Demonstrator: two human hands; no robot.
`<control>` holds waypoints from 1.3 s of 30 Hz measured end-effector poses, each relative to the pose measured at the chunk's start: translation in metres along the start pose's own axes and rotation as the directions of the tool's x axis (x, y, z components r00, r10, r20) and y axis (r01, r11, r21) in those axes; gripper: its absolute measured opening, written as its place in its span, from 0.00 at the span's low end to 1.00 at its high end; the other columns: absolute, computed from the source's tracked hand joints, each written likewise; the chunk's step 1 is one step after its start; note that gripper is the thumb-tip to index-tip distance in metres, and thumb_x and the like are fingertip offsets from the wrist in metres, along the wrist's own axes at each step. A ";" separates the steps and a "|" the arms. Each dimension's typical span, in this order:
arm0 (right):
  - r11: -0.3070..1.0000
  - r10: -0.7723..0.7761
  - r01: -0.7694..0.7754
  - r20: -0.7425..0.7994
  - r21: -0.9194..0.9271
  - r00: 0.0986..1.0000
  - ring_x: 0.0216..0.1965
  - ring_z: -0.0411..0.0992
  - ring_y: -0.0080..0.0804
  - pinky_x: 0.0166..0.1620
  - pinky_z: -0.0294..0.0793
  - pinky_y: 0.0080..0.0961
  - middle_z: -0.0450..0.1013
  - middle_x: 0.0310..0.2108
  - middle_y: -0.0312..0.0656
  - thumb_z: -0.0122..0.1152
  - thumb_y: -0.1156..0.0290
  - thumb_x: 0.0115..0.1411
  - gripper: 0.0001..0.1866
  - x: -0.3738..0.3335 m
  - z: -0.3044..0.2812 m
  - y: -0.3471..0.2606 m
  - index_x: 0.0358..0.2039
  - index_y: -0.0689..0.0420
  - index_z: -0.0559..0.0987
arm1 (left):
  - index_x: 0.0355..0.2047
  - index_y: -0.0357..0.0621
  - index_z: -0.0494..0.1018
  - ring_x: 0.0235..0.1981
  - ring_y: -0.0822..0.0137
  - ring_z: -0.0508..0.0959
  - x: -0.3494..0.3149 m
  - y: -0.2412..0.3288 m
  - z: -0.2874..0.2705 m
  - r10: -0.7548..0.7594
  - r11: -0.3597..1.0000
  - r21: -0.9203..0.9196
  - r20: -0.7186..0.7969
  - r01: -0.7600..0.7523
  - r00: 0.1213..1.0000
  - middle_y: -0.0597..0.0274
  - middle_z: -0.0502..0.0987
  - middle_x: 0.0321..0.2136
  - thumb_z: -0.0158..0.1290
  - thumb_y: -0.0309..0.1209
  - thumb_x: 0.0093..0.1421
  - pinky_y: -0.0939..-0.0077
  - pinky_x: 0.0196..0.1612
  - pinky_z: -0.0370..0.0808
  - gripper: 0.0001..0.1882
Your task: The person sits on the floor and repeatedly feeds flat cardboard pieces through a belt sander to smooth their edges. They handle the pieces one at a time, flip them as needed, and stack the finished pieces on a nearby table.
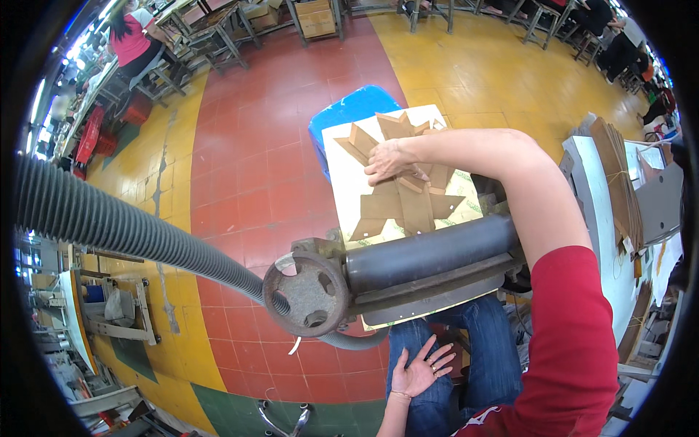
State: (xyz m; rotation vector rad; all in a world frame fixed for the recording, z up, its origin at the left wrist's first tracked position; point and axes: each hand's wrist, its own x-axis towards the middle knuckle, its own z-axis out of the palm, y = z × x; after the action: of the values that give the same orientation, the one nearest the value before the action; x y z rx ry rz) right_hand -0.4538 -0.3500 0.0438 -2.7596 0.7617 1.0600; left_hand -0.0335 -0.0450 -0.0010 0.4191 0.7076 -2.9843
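My right hand (389,162) reaches over a dark roller (437,251) to a pile of flat brown cut pieces (411,207), which look like leather or card. Its fingers are curled and closed on a brown piece (411,178) in the pile, partly hidden by the hand. The pieces lie overlapping at different angles on a pale board (346,197). Palm up, my left hand (419,373) is open with fingers spread over my jeans, on the near side of the roller. Nothing lies in it.
A round metal handwheel (306,295) is at the roller's left end, with a grey ribbed hose (160,229) beside it. A blue plastic stool (357,108) shows behind the board. Stacked brown sheets (619,175) stand at right. A seated person (135,40) is far left.
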 end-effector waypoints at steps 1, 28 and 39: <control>0.999 0.022 -0.021 0.020 -0.033 1.000 0.48 0.70 0.40 0.52 0.67 0.32 0.67 0.47 0.38 0.80 0.46 0.14 0.52 0.002 -0.001 0.000 0.46 0.45 0.68 | 0.68 0.54 0.48 0.67 0.43 0.48 0.000 -0.001 0.000 -0.002 0.999 -0.045 0.038 0.004 0.999 0.41 0.45 0.67 0.37 0.61 0.62 0.45 0.66 0.46 0.40; 0.764 0.168 -0.419 0.475 0.492 0.864 0.44 0.75 0.40 0.45 0.74 0.35 0.78 0.39 0.43 0.82 0.55 0.25 0.36 -0.082 -0.021 -0.012 0.39 0.53 0.82 | 0.67 0.55 0.50 0.67 0.45 0.48 -0.002 -0.002 0.014 0.020 0.987 0.160 -0.133 0.002 0.991 0.42 0.46 0.67 0.37 0.61 0.61 0.45 0.66 0.45 0.40; 0.955 0.253 -0.248 -0.012 0.161 0.967 0.55 0.64 0.40 0.56 0.64 0.36 0.67 0.46 0.40 0.81 0.41 0.07 0.60 -0.031 0.063 -0.017 0.46 0.54 0.68 | 0.68 0.54 0.46 0.68 0.44 0.45 -0.002 -0.001 0.012 0.019 0.992 0.126 -0.127 -0.002 0.992 0.42 0.44 0.67 0.40 0.60 0.61 0.48 0.67 0.45 0.41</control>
State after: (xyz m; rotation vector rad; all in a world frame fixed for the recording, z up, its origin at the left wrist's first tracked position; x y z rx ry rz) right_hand -0.5034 -0.3062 0.0144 -2.6016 1.1718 0.9474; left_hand -0.0349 -0.0492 0.0103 0.6245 0.5258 -3.0236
